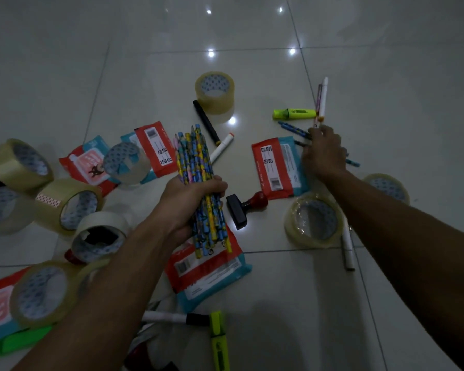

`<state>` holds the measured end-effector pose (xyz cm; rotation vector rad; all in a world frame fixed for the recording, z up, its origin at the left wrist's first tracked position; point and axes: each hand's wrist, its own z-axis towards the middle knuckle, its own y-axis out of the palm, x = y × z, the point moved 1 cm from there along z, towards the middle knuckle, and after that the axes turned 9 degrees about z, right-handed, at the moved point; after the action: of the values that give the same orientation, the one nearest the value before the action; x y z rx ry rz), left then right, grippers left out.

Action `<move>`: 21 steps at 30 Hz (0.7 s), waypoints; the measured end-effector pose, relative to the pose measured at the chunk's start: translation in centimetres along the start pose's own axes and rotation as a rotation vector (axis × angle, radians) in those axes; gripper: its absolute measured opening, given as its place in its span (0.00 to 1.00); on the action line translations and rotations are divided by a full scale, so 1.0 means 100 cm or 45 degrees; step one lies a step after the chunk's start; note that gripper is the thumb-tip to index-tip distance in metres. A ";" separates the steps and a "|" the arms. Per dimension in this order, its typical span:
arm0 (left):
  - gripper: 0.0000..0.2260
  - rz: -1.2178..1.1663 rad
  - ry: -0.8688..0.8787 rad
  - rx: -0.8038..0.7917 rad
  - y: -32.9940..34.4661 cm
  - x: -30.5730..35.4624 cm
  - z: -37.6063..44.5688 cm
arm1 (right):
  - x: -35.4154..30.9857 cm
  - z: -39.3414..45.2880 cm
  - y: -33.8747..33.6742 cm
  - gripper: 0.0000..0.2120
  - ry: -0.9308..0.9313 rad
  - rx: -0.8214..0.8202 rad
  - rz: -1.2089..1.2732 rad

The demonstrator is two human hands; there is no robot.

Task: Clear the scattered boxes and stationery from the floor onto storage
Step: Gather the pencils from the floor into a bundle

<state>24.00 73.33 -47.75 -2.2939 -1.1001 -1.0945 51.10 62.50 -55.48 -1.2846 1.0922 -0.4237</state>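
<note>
Head: left hand (190, 202) fisting pencils (198, 183).

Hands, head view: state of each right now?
Left hand: gripping a bundle of colourful patterned pencils.
Right hand: fingers on blue patterned pencils on the floor; grip cannot be told.

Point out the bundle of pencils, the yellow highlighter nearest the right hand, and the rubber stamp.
bundle of pencils (197, 167): head view, on the shafts above the gripping fist.
yellow highlighter (295, 113): head view, mid-barrel.
rubber stamp (237, 211): head view, on its black base.
</note>
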 end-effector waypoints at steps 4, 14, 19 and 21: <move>0.16 0.013 0.021 0.011 0.003 0.001 0.001 | 0.011 0.020 0.004 0.30 -0.053 -0.207 -0.121; 0.10 0.028 0.015 -0.022 0.002 -0.006 0.007 | 0.005 -0.005 0.010 0.16 -0.282 0.051 -0.103; 0.12 0.033 -0.001 -0.037 0.003 -0.006 0.004 | -0.006 -0.018 0.005 0.17 -0.215 0.053 0.017; 0.11 0.029 -0.005 -0.033 0.002 -0.005 0.003 | -0.008 -0.017 0.003 0.18 -0.076 0.065 0.120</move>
<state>24.07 73.12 -48.29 -2.3238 -1.0644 -1.1027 49.25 62.30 -55.25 -1.1884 1.0801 -0.3381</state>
